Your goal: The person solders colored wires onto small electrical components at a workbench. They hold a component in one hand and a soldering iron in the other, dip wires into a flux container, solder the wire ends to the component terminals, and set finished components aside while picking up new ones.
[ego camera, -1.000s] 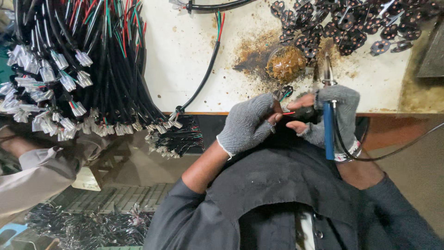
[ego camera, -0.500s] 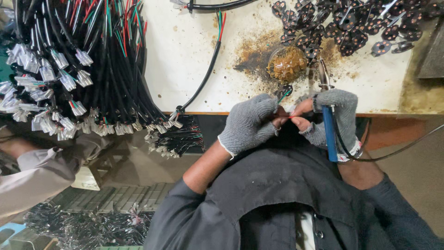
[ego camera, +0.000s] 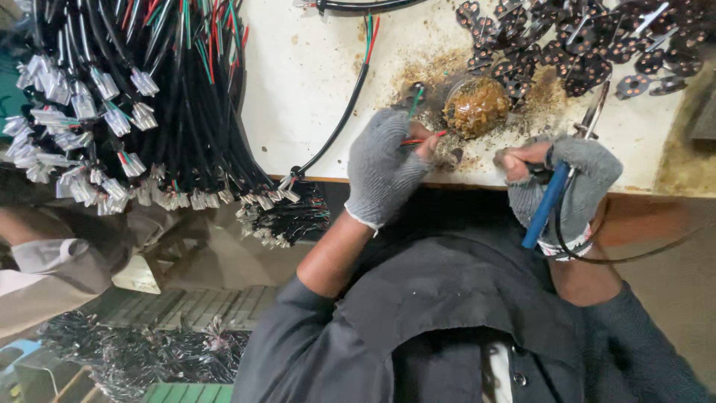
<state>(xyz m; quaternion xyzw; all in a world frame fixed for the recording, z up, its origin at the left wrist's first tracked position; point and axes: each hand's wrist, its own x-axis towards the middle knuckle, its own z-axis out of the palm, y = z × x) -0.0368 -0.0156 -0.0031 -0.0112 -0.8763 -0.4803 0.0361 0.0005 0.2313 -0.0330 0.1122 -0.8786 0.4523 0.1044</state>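
The person is leaning over the stained white bench (ego camera: 313, 82), both hands in grey knitted gloves with bare fingertips. The left hand (ego camera: 384, 168) is pinching a thin red wire (ego camera: 421, 138) between thumb and fingers, closed on it, with a green wire (ego camera: 415, 97) sticking up just past the knuckles. These strands are running from a black cable (ego camera: 339, 127) that is lying across the bench. The right hand (ego camera: 563, 179) is wrapped tight around the blue handle of a soldering iron (ego camera: 544, 205), its metal shaft pointing away over the bench, its dark cord looping off to the right. Between the two hands, just beyond them, a small round tin of brown flux (ego camera: 476, 107) is sitting in a ring of brown stains. Dark round parts (ego camera: 582, 45) are lying heaped at the far right, and a thick bundle of black cables with white plugs (ego camera: 119, 104) is hanging off the left edge.
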